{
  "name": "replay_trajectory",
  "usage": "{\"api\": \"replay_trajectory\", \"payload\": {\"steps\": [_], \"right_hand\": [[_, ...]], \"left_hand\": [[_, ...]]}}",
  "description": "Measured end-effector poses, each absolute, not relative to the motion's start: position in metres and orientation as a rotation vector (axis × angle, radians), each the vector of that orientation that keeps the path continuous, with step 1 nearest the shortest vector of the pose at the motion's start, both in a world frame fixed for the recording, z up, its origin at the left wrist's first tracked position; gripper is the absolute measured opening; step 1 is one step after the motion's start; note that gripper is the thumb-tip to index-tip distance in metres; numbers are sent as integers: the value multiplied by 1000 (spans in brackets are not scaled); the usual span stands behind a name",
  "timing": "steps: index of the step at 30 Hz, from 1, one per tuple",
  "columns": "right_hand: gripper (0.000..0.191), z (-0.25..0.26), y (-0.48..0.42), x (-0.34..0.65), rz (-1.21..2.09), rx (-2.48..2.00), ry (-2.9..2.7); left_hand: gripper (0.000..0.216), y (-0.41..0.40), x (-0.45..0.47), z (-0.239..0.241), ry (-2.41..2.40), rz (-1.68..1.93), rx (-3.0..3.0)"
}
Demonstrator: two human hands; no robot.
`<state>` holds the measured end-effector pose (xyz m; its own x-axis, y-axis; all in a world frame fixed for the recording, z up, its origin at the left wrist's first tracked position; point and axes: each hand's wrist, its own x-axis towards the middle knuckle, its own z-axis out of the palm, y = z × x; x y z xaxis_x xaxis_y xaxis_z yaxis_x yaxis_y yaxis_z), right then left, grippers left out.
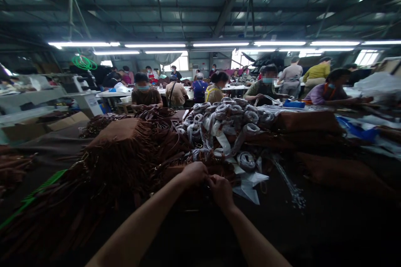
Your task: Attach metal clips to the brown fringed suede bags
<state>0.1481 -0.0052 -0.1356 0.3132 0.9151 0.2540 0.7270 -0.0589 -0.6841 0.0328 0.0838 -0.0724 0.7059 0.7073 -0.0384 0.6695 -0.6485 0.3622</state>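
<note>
My left hand [194,173] and my right hand [221,190] meet at the middle of a dark table, both with fingers closed on something small and dark that I cannot make out. Just beyond them lies a pile of brown fringed bags [125,150] on the left. A heap of rolled grey-white straps [225,119] sits behind my hands. White paper scraps [249,183] lie right of my right hand.
Flat brown pieces [308,121] are stacked at the right, with blue plastic [357,129] beyond. A green strip [40,187] lies at the left. Several other people [265,85] sit working at tables across the hall. Cardboard boxes [65,122] stand at the far left.
</note>
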Motion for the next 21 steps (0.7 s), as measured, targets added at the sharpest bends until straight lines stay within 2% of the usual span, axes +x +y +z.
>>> {"api": "replay_trajectory", "payload": {"steps": [5, 8, 11, 13, 16, 21], "right_hand": [[20, -140, -6, 148, 283, -1849, -1423], [18, -141, -7, 149, 281, -1841, -1419], [17, -144, -6, 150, 305, -1913, -1409], [19, -146, -5, 151, 339, -1918, -1413], [19, -145, -6, 151, 352, -1882, -1419], [18, -140, -10, 149, 313, -1790, -1408]], "left_hand": [[17, 103, 113, -40, 887, 286, 2810], [19, 108, 177, -53, 495, 255, 3033], [33, 118, 218, -78, 320, 275, 3067], [40, 126, 230, -92, 346, 219, 3006], [38, 133, 229, -97, 346, 209, 2924], [31, 132, 201, -55, 288, 447, 2934]]}}
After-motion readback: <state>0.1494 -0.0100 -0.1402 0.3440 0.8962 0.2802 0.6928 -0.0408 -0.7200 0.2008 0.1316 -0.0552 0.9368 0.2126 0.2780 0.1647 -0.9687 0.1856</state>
